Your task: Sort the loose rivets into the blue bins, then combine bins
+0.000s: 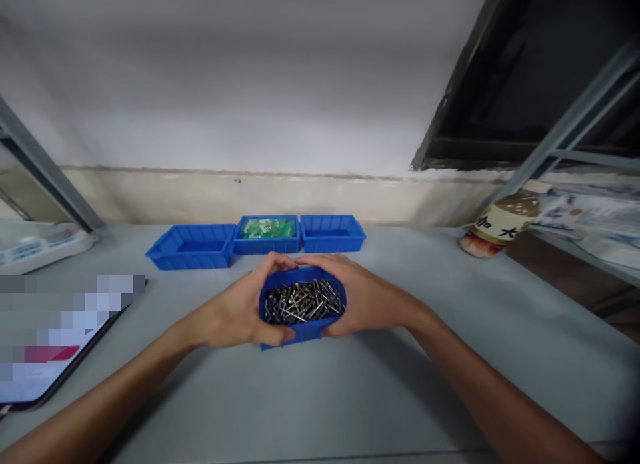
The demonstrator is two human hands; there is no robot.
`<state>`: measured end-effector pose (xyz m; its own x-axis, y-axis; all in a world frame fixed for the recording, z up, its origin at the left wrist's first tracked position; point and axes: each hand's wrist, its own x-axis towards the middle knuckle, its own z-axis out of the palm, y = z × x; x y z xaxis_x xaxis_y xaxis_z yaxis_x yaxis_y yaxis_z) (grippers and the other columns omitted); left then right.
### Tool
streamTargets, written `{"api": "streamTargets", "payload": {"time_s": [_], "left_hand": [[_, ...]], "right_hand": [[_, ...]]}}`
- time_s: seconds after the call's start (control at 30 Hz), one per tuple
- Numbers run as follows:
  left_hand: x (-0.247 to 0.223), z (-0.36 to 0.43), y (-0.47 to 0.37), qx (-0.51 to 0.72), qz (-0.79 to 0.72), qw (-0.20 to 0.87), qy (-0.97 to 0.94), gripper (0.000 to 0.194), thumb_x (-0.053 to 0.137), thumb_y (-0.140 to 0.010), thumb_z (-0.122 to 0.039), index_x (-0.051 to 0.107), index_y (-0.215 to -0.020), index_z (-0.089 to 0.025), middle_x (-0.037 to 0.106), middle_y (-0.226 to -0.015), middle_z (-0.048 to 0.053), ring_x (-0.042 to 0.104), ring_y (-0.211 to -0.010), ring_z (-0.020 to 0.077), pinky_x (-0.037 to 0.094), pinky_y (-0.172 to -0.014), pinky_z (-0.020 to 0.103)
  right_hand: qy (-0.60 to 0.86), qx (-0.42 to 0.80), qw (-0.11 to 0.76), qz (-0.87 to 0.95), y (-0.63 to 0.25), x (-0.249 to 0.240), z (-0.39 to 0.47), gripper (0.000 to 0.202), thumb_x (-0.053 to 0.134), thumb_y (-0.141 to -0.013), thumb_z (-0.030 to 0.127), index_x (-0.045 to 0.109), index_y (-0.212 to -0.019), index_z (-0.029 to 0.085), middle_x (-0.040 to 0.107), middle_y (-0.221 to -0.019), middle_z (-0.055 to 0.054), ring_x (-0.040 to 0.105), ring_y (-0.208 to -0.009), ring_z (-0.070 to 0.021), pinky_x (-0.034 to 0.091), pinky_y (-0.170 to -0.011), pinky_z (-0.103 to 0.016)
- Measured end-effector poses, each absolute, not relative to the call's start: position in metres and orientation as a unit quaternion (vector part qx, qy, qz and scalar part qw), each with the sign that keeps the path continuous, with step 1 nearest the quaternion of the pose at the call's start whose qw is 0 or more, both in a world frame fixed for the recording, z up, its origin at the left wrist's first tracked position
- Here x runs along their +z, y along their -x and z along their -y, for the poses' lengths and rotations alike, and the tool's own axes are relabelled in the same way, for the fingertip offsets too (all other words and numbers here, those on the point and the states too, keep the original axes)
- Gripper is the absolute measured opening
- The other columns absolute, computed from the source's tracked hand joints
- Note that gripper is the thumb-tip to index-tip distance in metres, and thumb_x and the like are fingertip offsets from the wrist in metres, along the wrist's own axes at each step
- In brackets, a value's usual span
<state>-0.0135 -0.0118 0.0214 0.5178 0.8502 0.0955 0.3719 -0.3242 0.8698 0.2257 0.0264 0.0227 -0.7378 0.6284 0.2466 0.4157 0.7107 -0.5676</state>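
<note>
A small blue plastic bin (306,330) full of loose metal screws (303,301) is held between my two hands over the middle of the table. My left hand (240,311) grips its left end, thumb along the near wall and fingers over the far side. On the right end, my right hand (363,294) holds it in the same way, and the fingertips almost meet at the far rim. Whether the bin's base touches the table cannot be made out. Behind it stands another blue bin (267,248) with green-and-clear plastic packets (267,227) inside.
Blue bins with nothing visible inside stand at the back, one on the left (193,259) and one on the right (333,242). A phone or tablet (65,337) and a power strip (45,247) lie left. A labelled bottle (503,221) stands right, near a metal frame (565,127).
</note>
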Motion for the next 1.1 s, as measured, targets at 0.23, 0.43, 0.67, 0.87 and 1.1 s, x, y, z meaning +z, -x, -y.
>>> {"api": "streamTargets", "payload": {"time_s": [0.23, 0.43, 0.67, 0.87, 1.1], "left_hand": [[0.017, 0.004, 0.019, 0.353, -0.4, 0.361, -0.765, 0.07, 0.077, -0.072, -0.035, 0.039, -0.13, -0.024, 0.044, -0.139, 0.012, 0.04, -0.131, 0.0315, 0.036, -0.107, 0.051], [0.003, -0.014, 0.025, 0.484, -0.459, 0.274, -0.693, 0.034, 0.06, -0.088, -0.043, 0.047, -0.112, -0.023, 0.055, -0.123, 0.01, 0.05, -0.121, 0.0282, 0.032, -0.105, 0.052], [-0.006, -0.015, 0.022, 0.48, -0.468, 0.221, -0.708, 0.03, 0.06, -0.088, -0.04, 0.051, -0.109, -0.021, 0.058, -0.115, 0.008, 0.055, -0.109, 0.0247, 0.037, -0.099, 0.046], [-0.006, -0.006, 0.018, 0.419, -0.45, 0.215, -0.759, 0.035, 0.057, -0.089, -0.043, 0.048, -0.115, -0.022, 0.055, -0.12, 0.008, 0.05, -0.115, 0.0247, 0.037, -0.1, 0.043], [-0.004, 0.01, 0.007, 0.342, -0.426, 0.012, -0.837, 0.043, 0.063, -0.085, -0.044, 0.046, -0.119, -0.024, 0.05, -0.13, 0.011, 0.039, -0.123, 0.0324, 0.032, -0.098, 0.052]], "right_hand": [[0.354, 0.141, 0.181, 0.907, -0.222, 0.017, -0.023, 0.098, 0.079, -0.063, 0.043, 0.03, -0.147, 0.035, 0.04, -0.148, -0.009, 0.027, -0.139, -0.0376, 0.025, -0.109, -0.061], [0.359, 0.043, 0.16, 0.919, -0.189, 0.011, -0.008, 0.097, 0.057, -0.067, 0.079, 0.037, -0.145, 0.026, 0.034, -0.151, -0.015, 0.026, -0.139, -0.0429, 0.015, -0.111, -0.064], [0.359, 0.021, 0.156, 0.92, -0.19, 0.016, -0.008, 0.093, 0.055, -0.068, 0.081, 0.045, -0.139, 0.022, 0.056, -0.131, -0.012, 0.049, -0.117, -0.0341, 0.036, -0.102, -0.052], [0.353, 0.024, 0.165, 0.921, -0.199, 0.014, -0.01, 0.089, 0.059, -0.067, 0.078, 0.045, -0.139, 0.027, 0.056, -0.131, -0.01, 0.05, -0.115, -0.034, 0.036, -0.099, -0.053], [0.357, 0.047, 0.177, 0.916, -0.225, 0.03, -0.018, 0.097, 0.061, -0.068, 0.076, 0.033, -0.147, 0.028, 0.04, -0.149, -0.011, 0.03, -0.139, -0.0368, 0.018, -0.111, -0.063]]}}
